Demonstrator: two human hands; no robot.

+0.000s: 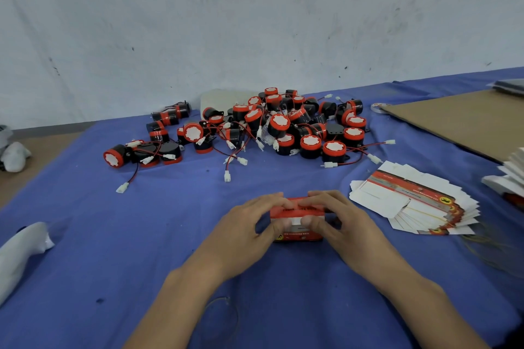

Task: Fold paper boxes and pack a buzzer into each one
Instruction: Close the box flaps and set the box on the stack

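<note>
A red and white paper box point(297, 222) sits low over the blue cloth near the table's front middle. My left hand point(249, 232) grips its left side, fingers over the top and thumb on the near face. My right hand point(337, 224) grips its right side the same way, thumb pressing the white strip. Whatever is inside the box is hidden. A heap of black and red buzzers point(283, 125) with red-black wires and white plugs lies behind. A fanned stack of flat, unfolded boxes point(416, 207) lies to the right.
A blue cloth point(141, 235) covers the table. A brown cardboard sheet point(465, 119) lies at the far right, with a tape roll point(378, 107) beside it and more white flat stock point(510, 176) at the right edge. White wrapped bundles lie at left point(19, 252). A white wall stands behind.
</note>
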